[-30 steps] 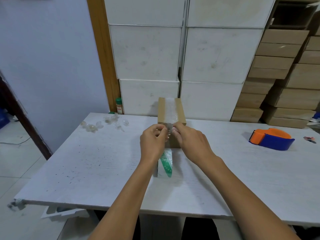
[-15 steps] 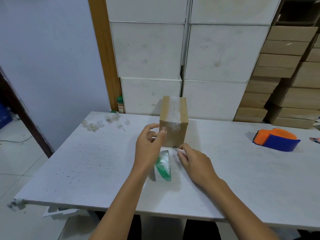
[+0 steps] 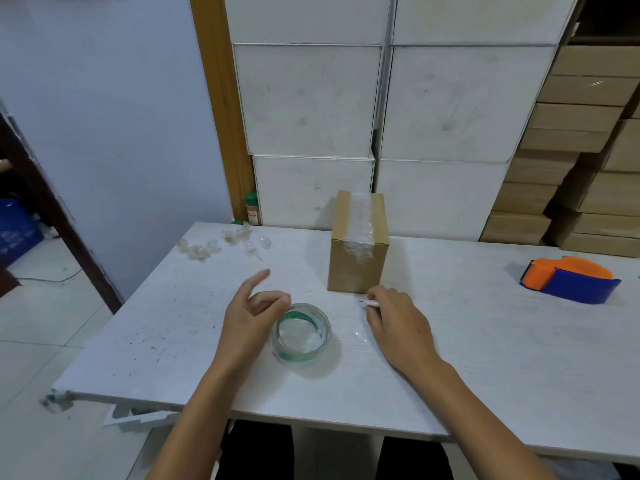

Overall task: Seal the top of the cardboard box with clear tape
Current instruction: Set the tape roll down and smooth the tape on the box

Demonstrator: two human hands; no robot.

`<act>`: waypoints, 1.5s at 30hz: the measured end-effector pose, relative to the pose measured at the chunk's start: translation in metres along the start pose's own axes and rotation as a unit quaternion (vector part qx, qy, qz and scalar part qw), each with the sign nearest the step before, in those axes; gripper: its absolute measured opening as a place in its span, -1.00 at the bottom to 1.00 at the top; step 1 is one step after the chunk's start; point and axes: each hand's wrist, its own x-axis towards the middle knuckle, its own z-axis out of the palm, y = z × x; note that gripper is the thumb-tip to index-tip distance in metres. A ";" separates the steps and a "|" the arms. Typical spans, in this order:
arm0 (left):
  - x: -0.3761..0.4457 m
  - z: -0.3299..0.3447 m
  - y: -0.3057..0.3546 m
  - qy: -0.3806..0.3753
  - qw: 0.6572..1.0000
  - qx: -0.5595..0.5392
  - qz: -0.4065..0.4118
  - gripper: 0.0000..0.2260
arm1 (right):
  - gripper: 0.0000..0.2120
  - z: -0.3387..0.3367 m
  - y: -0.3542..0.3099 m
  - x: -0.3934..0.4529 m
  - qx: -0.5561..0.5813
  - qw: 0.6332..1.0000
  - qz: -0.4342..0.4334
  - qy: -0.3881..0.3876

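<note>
Head view: small brown cardboard box [image 3: 358, 244], clear-taped, closed, mid-table; clear tape roll [image 3: 302, 332] beside loosely open left hand [image 3: 251, 318]; right hand [image 3: 398, 322] pinches thin pink tool [image 3: 370, 303]; bare white tabletop [image 3: 485, 341] rightward.

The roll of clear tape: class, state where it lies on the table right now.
In the head view the roll of clear tape lies flat on the table, between the left hand and right hand, in front of the cardboard box.

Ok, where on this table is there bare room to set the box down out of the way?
Bare: the stretch between the cardboard box and the tape dispenser, and the near-right table. Crowded: the far-left corner with tape scraps, and the middle around the tape roll.
</note>
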 end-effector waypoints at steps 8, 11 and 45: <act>0.012 -0.045 -0.020 0.024 0.995 0.090 -0.019 -0.95 | -0.95 0.002 0.006 -0.002 -0.015 1.000 0.005 0.007; 0.015 -0.060 -0.020 0.022 0.985 0.172 0.014 -0.90 | -0.94 0.003 0.008 -0.002 -0.026 1.000 0.008 0.006; 0.092 0.079 0.060 -0.137 0.861 0.359 0.334 -0.57 | -0.55 -0.056 -0.013 0.071 0.122 0.991 -0.033 0.034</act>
